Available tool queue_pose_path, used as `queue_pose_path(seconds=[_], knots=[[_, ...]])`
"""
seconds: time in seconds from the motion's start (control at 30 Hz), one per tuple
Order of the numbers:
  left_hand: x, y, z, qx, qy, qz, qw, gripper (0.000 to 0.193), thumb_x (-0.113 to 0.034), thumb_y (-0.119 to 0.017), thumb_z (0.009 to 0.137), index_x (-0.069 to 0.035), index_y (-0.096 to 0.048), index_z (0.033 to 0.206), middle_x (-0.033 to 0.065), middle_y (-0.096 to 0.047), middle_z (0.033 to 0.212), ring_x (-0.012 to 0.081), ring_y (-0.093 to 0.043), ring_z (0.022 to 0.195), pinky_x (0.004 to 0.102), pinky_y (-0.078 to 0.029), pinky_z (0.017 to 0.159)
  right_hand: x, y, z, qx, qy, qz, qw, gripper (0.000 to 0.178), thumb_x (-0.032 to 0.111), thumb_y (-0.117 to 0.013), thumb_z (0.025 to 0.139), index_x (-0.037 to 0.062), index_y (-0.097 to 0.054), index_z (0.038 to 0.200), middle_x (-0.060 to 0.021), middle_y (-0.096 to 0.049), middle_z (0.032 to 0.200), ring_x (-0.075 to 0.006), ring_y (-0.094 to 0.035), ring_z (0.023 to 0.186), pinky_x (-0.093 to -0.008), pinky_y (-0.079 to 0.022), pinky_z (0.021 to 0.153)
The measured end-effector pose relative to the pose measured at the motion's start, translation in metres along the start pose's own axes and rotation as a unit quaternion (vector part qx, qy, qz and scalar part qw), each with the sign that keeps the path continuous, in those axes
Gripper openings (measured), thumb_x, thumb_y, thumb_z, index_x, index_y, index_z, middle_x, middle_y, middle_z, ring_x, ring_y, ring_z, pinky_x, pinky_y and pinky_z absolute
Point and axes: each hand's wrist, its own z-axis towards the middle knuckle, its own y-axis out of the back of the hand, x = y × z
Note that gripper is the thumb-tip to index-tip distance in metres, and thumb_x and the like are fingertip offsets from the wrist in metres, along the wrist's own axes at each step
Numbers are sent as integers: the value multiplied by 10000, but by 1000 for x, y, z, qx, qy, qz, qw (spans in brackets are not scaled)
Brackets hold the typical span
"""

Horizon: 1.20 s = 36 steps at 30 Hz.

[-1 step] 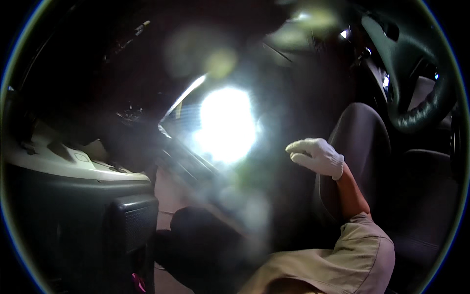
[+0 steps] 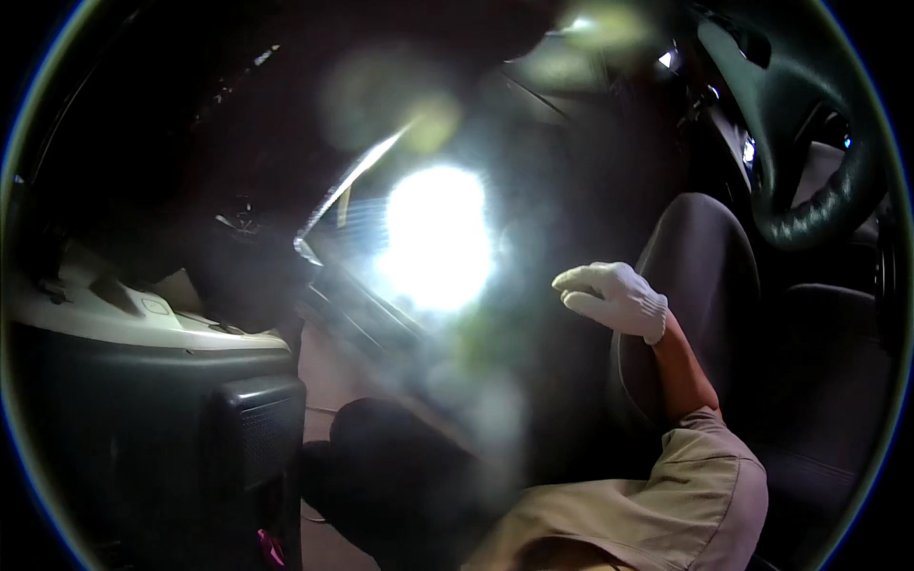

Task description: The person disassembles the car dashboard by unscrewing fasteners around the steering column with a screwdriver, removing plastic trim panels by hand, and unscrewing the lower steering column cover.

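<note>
My right hand (image 2: pixel 614 297) wears a white knitted glove and hangs beside my bent right knee (image 2: pixel 700 238), which is in dark trousers. Its fingers are stretched out toward the left, with the thumb a little apart below them. I see nothing in its grasp. Left of the fingers, a very bright white light (image 2: pixel 438 238) washes out the middle of the view; what it comes from cannot be made out. My left hand does not show.
A dark steering wheel (image 2: pixel 809 228) curves down at the upper right. On the left is a vehicle door panel (image 2: pixel 152 419) with a pale trim strip (image 2: pixel 143 314) and a speaker grille (image 2: pixel 262 428). My left leg (image 2: pixel 381 457) lies beside that panel. The upper area is too dark to read.
The view has shifted very slightly, so the wheel and my gloved right hand sit a little higher in the picture. The hand's pose looks the same.
</note>
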Motion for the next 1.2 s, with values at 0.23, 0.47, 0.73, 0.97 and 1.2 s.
queue_pose_path(seconds=[0.23, 0.47, 0.73, 0.97, 1.2], knots=[[23, 9, -14, 1, -7, 13, 1000, 335, -124, -572, 960, 18, -620, 1259, 202, -645, 1246, 333, -615, 1179, 421, -490, 1011, -15, -3, 11, 42, -52, 29, 997, 402, 261, -639, 945, -24, -670, 1227, -165, -744, 1068, -232, -711, 980, -344, -542, 884], [-96, 65, -96, -229, -203, -213, 928, 315, -165, -498, 1030, 41, -642, 1219, 168, -641, 1218, 286, -629, 1094, 393, -505, 937, -46, -17, 23, -101, -144, 128, 976, 389, 384, -623, 968, 16, -738, 1021, -98, -740, 897, -177, -677, 880, -342, -522, 783], [-349, 141, -201, -128, -622, -351, 688, 299, -115, -502, 1033, 74, -651, 1211, 196, -671, 1256, 278, -623, 1193, 377, -455, 1063, -68, -20, 28, -110, -186, -35, 976, 391, 377, -582, 1010, 17, -732, 1034, -106, -737, 850, -216, -698, 803, -351, -532, 746], [-504, 112, -168, -14, -674, 74, 735, 285, -235, -601, 966, -21, -720, 1113, 145, -721, 1052, 302, -692, 970, 399, -533, 876, -65, -17, 22, -130, -148, 125, 972, 433, 345, -607, 1008, -19, -668, 1234, -142, -718, 1146, -201, -705, 1007, -327, -544, 957], [-556, 61, -114, -91, -680, 342, 642, 292, -235, -610, 940, -57, -702, 1152, 158, -710, 1088, 327, -677, 1009, 426, -528, 905, -41, -14, 6, -80, -44, 13, 996, 569, 472, -588, 983, 15, -627, 1319, -188, -689, 1240, -266, -667, 1128, -395, -517, 994]])
